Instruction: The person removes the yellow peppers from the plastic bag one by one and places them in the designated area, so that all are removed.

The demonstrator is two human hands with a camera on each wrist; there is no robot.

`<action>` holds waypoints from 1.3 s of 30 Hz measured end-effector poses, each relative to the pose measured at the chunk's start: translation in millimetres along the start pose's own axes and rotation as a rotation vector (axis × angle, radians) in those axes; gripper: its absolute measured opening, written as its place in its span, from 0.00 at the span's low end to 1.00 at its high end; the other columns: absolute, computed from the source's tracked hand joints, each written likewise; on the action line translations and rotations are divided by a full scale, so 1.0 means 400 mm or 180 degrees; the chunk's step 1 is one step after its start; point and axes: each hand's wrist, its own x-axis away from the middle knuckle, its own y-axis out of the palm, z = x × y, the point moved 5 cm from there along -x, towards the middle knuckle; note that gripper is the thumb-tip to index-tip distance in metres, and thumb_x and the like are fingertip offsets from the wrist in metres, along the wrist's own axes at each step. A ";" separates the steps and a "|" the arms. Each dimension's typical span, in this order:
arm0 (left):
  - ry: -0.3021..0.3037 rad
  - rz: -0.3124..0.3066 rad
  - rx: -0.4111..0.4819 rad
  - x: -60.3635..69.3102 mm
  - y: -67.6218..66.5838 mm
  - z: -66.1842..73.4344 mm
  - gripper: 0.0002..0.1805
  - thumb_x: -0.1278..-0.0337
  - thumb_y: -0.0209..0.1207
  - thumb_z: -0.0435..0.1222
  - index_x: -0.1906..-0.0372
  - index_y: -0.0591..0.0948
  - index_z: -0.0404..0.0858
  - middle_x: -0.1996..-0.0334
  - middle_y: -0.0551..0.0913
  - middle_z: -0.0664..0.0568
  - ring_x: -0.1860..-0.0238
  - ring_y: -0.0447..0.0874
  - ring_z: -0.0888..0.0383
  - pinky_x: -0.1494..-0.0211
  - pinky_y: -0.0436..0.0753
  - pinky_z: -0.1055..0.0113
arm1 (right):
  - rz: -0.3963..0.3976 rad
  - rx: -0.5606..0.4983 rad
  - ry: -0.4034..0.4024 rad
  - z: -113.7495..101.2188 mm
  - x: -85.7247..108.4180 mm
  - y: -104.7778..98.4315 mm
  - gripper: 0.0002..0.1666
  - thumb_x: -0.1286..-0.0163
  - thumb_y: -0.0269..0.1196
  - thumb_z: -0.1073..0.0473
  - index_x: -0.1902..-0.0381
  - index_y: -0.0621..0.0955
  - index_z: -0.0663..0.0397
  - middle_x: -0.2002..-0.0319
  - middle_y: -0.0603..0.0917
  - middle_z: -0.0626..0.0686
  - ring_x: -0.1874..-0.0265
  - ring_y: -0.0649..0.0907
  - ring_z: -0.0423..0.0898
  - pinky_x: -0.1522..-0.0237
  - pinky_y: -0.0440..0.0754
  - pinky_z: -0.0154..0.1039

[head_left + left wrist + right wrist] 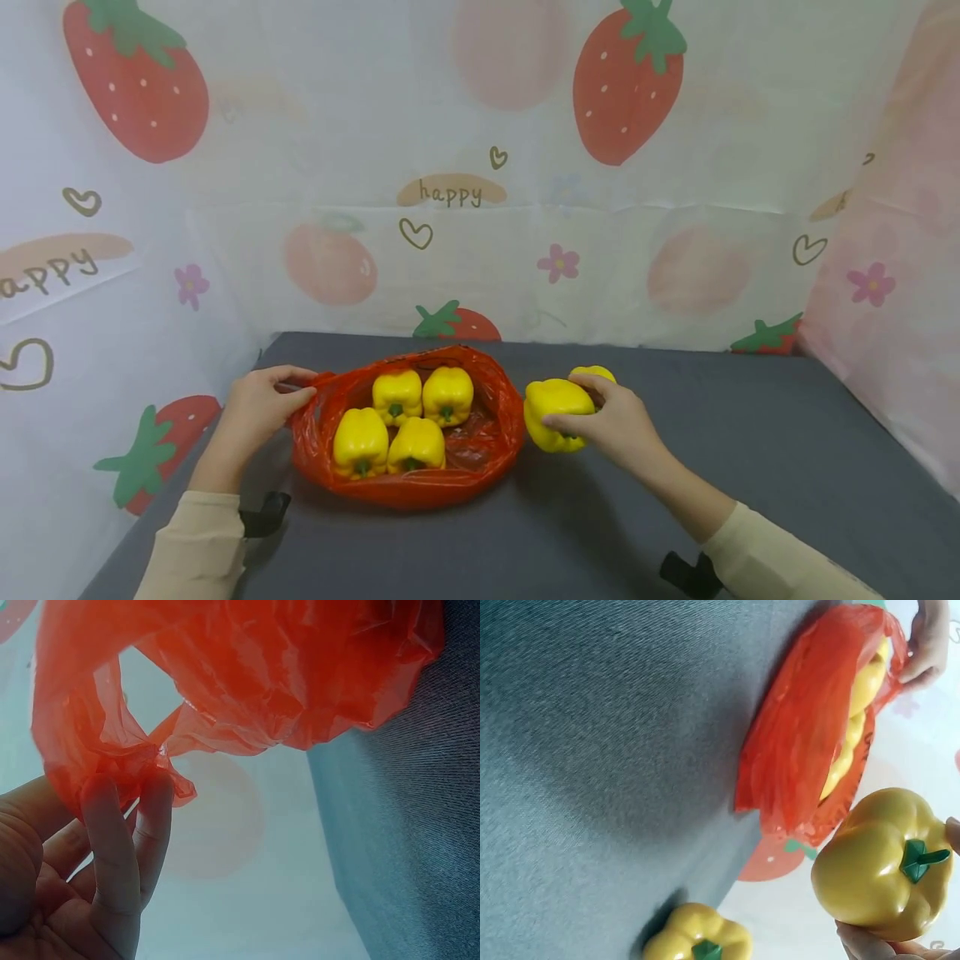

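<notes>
A red plastic bag (408, 495) lies with its mouth open upward, and several yellow bell peppers (447, 392) sit inside it. At the bag's left end my left hand (251, 412) pinches the gathered plastic edge; the left wrist view shows the fingers (112, 847) holding the thin red film. Just off the bag's right side, my right hand (618, 417) grips another yellow bell pepper (555, 408) between thumb and fingers. In the right wrist view this held pepper (877, 862) is raised off the table, its green stem showing.
One more yellow bell pepper (596, 372) is partly hidden behind the right hand; the right wrist view shows this loose pepper (694, 934) on the table. A dark grey cloth (750, 450) covers the table. Printed white curtains (480, 275) hang behind and at both sides.
</notes>
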 end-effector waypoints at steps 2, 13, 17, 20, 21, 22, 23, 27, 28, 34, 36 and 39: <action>-0.0004 -0.0015 0.0016 0.001 0.000 0.001 0.22 0.34 0.60 0.44 0.42 0.81 0.35 0.48 0.83 0.33 0.60 0.84 0.51 0.58 0.89 0.57 | 0.0004 -0.0016 0.0011 0.005 0.001 -0.007 0.49 0.45 0.75 0.43 0.31 0.71 0.58 0.39 0.79 0.60 0.51 0.81 0.53 0.53 0.86 0.41; -0.0041 -0.0017 -0.0007 0.001 0.000 -0.003 0.23 0.33 0.60 0.45 0.41 0.80 0.34 0.51 0.85 0.34 0.65 0.84 0.56 0.58 0.88 0.59 | 0.0019 0.0041 0.0062 0.025 0.005 -0.040 0.53 0.44 0.74 0.41 0.28 0.67 0.59 0.36 0.77 0.63 0.47 0.80 0.55 0.51 0.86 0.43; -0.0028 -0.0009 0.0017 0.000 0.002 -0.004 0.23 0.33 0.60 0.44 0.41 0.80 0.34 0.50 0.85 0.35 0.66 0.84 0.57 0.57 0.88 0.57 | 0.0039 0.0063 0.0067 0.032 0.008 -0.053 0.52 0.43 0.73 0.41 0.28 0.67 0.60 0.34 0.75 0.63 0.46 0.80 0.55 0.50 0.86 0.44; -0.0016 -0.0015 0.0019 0.000 0.002 -0.003 0.23 0.33 0.60 0.45 0.41 0.80 0.34 0.50 0.85 0.35 0.66 0.84 0.57 0.58 0.88 0.58 | 0.0040 0.0086 0.0080 0.037 0.010 -0.063 0.52 0.42 0.72 0.41 0.28 0.67 0.61 0.33 0.74 0.63 0.46 0.80 0.56 0.49 0.85 0.44; -0.0019 -0.0021 0.0018 0.000 0.002 -0.003 0.23 0.33 0.59 0.45 0.41 0.80 0.34 0.50 0.85 0.35 0.66 0.84 0.57 0.58 0.88 0.58 | 0.0035 0.0082 0.0086 0.039 0.011 -0.066 0.52 0.42 0.72 0.40 0.28 0.66 0.61 0.33 0.74 0.63 0.45 0.80 0.56 0.49 0.85 0.44; -0.0019 -0.0028 0.0021 0.000 0.002 -0.003 0.23 0.33 0.59 0.45 0.41 0.80 0.34 0.50 0.85 0.35 0.66 0.84 0.57 0.58 0.88 0.58 | 0.0030 0.0077 0.0096 0.041 0.011 -0.068 0.53 0.42 0.72 0.40 0.28 0.66 0.61 0.33 0.74 0.64 0.45 0.80 0.56 0.49 0.85 0.44; -0.0020 -0.0032 0.0019 0.000 0.002 -0.003 0.23 0.33 0.59 0.45 0.41 0.80 0.34 0.50 0.85 0.35 0.65 0.85 0.57 0.58 0.88 0.58 | 0.0027 0.0072 0.0105 0.043 0.011 -0.071 0.53 0.42 0.72 0.40 0.28 0.66 0.61 0.33 0.74 0.64 0.45 0.80 0.56 0.48 0.85 0.44; -0.0025 -0.0041 0.0010 0.000 0.000 -0.003 0.23 0.33 0.59 0.45 0.41 0.80 0.34 0.49 0.85 0.34 0.64 0.85 0.56 0.58 0.88 0.59 | 0.0032 0.0067 0.0131 0.050 0.012 -0.083 0.53 0.42 0.72 0.39 0.28 0.66 0.60 0.33 0.74 0.64 0.46 0.80 0.55 0.49 0.85 0.43; -0.0022 -0.0040 0.0006 0.000 0.000 -0.003 0.23 0.33 0.59 0.45 0.41 0.81 0.34 0.49 0.85 0.34 0.64 0.85 0.56 0.59 0.88 0.59 | 0.0040 0.0081 0.0133 0.052 0.012 -0.086 0.53 0.42 0.72 0.39 0.28 0.67 0.60 0.34 0.75 0.64 0.47 0.80 0.55 0.50 0.85 0.43; -0.0042 -0.0044 -0.0015 0.000 0.001 -0.003 0.23 0.34 0.60 0.45 0.42 0.81 0.34 0.51 0.85 0.35 0.67 0.84 0.57 0.62 0.86 0.63 | 0.0067 0.0110 0.0138 0.062 0.015 -0.102 0.51 0.42 0.72 0.39 0.29 0.67 0.60 0.35 0.76 0.63 0.48 0.80 0.54 0.52 0.85 0.42; -0.0053 -0.0048 -0.0015 0.000 0.002 -0.003 0.23 0.34 0.59 0.45 0.42 0.81 0.35 0.51 0.85 0.35 0.67 0.84 0.57 0.62 0.86 0.63 | 0.0070 0.0112 0.0144 0.064 0.016 -0.106 0.52 0.42 0.72 0.39 0.29 0.67 0.60 0.35 0.76 0.63 0.49 0.80 0.54 0.53 0.85 0.41; -0.0063 -0.0037 -0.0029 -0.001 0.002 -0.004 0.23 0.34 0.59 0.45 0.42 0.81 0.35 0.50 0.85 0.35 0.65 0.84 0.56 0.61 0.87 0.62 | 0.0074 0.0102 0.0135 0.066 0.019 -0.113 0.52 0.42 0.72 0.39 0.28 0.67 0.60 0.35 0.75 0.63 0.48 0.80 0.54 0.52 0.85 0.41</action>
